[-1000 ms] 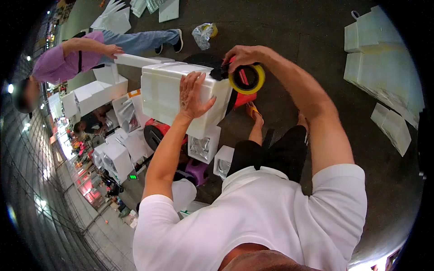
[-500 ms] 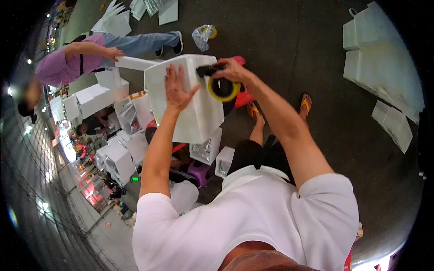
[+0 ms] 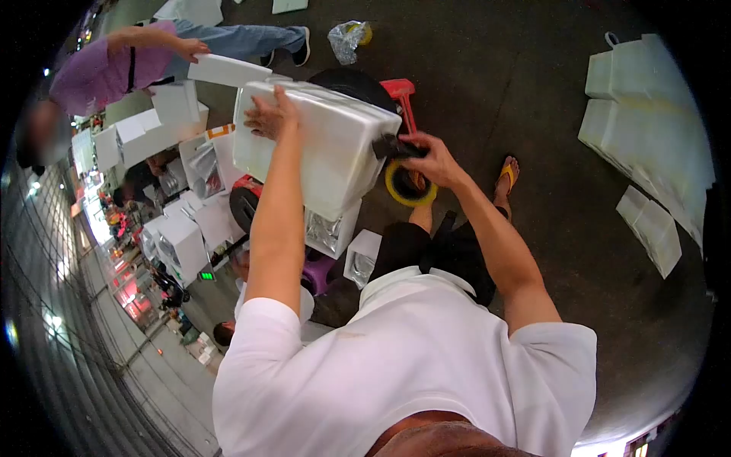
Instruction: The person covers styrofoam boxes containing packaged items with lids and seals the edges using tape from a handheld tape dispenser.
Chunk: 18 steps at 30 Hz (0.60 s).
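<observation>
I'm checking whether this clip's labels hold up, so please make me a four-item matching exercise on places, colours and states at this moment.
Column one:
1. left hand
2. right hand
3. tape roll
4. shiny wrapping

Column two:
A. yellow and ring-shaped
B. lying on the dark floor
C. gripping the black dispenser
D. over the white box

Pairs: 1-D, 2-C, 3-A, 4-B

The large box [image 3: 320, 145] is formed of white, foam-like material with a smooth, slightly glossy surface. The tape dispenser [image 3: 390, 147] is finished in dark, plastic-looking material. Crumpled, shiny metallic foil [image 3: 324, 227] is displayed. The shirt [image 3: 403, 350] is made of matt cloth.
</observation>
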Tool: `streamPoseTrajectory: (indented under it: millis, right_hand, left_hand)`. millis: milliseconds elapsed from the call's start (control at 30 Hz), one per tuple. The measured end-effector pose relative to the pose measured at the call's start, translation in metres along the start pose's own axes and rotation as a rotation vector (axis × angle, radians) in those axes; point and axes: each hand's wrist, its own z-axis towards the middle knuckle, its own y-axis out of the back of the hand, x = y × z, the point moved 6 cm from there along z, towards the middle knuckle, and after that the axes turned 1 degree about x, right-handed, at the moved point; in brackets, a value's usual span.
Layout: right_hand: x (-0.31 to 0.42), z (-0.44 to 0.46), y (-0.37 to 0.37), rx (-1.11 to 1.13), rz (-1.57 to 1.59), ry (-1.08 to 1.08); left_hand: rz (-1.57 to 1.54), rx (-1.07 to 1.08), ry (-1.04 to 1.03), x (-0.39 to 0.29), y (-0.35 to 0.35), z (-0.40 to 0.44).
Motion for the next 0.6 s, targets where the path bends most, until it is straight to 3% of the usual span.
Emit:
streamPoseTrajectory:
  millis: [33, 67, 133, 167, 233, 333, 433, 467, 533, 600]
  right_hand:
    - [-0.004, 0.021, 0.006, -0.034, 0.034, 0.004]
    - [0.004, 0.037, 0.012, -0.057, 0.085, -0.022]
    - [0.012, 0.077, 0.018, -0.083, 0.174, 0.01]
    - [0.014, 0.099, 0.021, -0.087, 0.204, 0.076]
    - [0.06, 0.122, 0.031, 0.039, -0.058, -0.036]
    - [0.077, 0.144, 0.049, 0.141, -0.352, 0.041]
    - [0.059, 0.087, 0.064, 0.239, -0.192, -0.02]
    - [0.055, 0.03, 0.057, 0.293, -0.349, 0.043]
    - [0.048, 0.011, 0.04, 0.336, -0.212, -0.147]
    - [0.048, 0.021, 0.028, 0.092, -0.22, 0.023]
  left_hand:
    - [-0.002, 0.003, -0.009, 0.012, 0.0, 0.004]
    - [-0.109, 0.273, -0.318, 0.009, -0.009, 0.0]
    - [-0.194, 0.558, -0.641, 0.002, 0.01, -0.044]
    - [-0.123, 0.595, -0.891, -0.015, 0.038, -0.095]
    - [0.022, 0.641, -1.387, -0.044, 0.077, -0.179]
    - [-0.038, 0.547, -1.374, -0.057, 0.06, -0.166]
    - [-0.09, 0.482, -1.354, -0.047, 0.049, -0.17]
    - [-0.06, 0.438, -1.316, -0.055, 0.048, -0.172]
    - [-0.034, 0.346, -1.196, -0.074, 0.042, -0.149]
    - [-0.013, 0.254, -1.107, -0.089, 0.027, -0.119]
